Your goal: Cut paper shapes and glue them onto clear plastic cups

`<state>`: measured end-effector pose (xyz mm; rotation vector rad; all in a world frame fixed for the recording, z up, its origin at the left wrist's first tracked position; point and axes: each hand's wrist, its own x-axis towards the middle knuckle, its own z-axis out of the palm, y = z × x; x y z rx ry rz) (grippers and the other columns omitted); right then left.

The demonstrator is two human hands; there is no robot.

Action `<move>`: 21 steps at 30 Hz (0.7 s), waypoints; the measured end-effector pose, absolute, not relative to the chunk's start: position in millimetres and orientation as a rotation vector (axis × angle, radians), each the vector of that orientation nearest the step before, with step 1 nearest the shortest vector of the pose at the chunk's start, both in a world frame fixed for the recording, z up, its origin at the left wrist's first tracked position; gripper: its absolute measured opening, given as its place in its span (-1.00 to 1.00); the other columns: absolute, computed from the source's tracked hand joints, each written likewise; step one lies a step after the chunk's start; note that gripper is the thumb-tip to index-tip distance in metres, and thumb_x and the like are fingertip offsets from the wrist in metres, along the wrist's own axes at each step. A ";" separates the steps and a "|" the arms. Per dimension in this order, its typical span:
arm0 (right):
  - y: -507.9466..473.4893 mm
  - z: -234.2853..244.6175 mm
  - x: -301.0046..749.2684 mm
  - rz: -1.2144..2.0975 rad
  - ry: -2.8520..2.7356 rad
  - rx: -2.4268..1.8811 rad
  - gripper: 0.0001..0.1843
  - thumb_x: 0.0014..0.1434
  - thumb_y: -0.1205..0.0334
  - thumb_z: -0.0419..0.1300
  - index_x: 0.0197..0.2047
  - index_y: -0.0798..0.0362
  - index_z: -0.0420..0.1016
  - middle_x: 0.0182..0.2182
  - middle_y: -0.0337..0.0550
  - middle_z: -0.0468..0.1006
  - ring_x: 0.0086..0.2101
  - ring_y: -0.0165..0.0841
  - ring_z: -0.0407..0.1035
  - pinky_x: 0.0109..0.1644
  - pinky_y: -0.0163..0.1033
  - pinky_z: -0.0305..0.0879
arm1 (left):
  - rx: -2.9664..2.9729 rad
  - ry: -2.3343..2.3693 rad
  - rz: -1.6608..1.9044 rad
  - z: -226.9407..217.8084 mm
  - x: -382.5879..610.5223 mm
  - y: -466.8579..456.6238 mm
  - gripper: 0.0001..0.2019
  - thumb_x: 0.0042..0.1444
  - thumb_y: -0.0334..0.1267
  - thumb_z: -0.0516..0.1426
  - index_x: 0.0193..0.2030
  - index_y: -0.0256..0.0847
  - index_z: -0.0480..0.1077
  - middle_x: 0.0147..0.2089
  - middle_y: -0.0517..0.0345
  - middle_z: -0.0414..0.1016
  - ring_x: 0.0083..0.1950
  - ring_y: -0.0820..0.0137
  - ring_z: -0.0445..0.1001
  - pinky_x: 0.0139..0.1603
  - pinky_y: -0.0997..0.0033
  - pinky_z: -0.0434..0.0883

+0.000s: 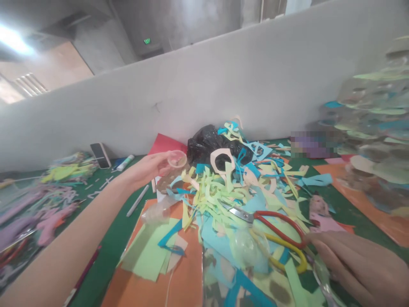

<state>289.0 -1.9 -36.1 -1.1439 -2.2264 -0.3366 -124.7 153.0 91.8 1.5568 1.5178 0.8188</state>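
My left hand (148,167) pinches a plastic cup (177,159) beside the black bag (204,145); a loose hold could drop it into the paper scraps (211,192). The cup looks clear, round and thin. Farther right, scissors (249,216) over the scraps might snag them. My right hand (358,260) is at their handles, fingers curled; whether they grip, I can't tell.

Just ahead of the right fingers (321,245), the scissors (258,214) are showing red and yellow handle loops and silvery blades. At the left fingers (162,160), the plastic cup (177,159) is looking clear; behind them a sheet (166,143) is showing plain red, and to their right a plastic bag (203,144) is shining black. Between both hands' fingers, paper scraps (212,187) are mingling lime, blue and peach. Below the left fingers, pale-green paper (145,251) is contrasting with an orange sheet (188,275).
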 end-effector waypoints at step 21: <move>-6.8 -18.2 274.8 -0.302 -2.138 -1.116 -0.47 0.45 0.26 -0.16 -0.46 0.05 0.48 -0.59 -0.25 0.54 -0.62 -0.45 0.42 -0.53 -0.34 0.23 | 1.949 1.297 0.416 75.6 -5.1 34.0 -0.72 0.10 0.07 0.23 -0.05 0.21 0.52 0.00 0.17 0.55 -0.01 0.22 0.51 0.03 0.23 0.45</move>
